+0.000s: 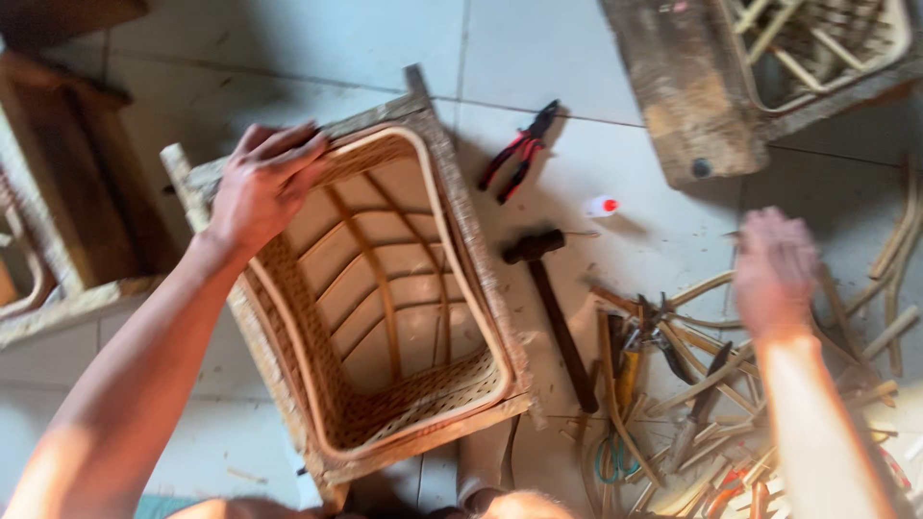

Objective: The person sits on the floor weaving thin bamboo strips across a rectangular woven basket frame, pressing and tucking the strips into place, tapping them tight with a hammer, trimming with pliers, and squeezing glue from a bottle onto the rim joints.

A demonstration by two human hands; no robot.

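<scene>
One square woven rattan basket [385, 308] set in a rough wooden frame [461, 207] on the pale tiled floor [317, 48], centre of view. Left hand [264, 183] clamped over the basket's far left rim corner. Right hand [774, 269] blurred, fingers spread, gripping nothing, hovering above scattered cane strips [702, 384]. Black-headed hammer [553, 308] just right of the frame; red-handled pliers [519, 152] beyond it
</scene>
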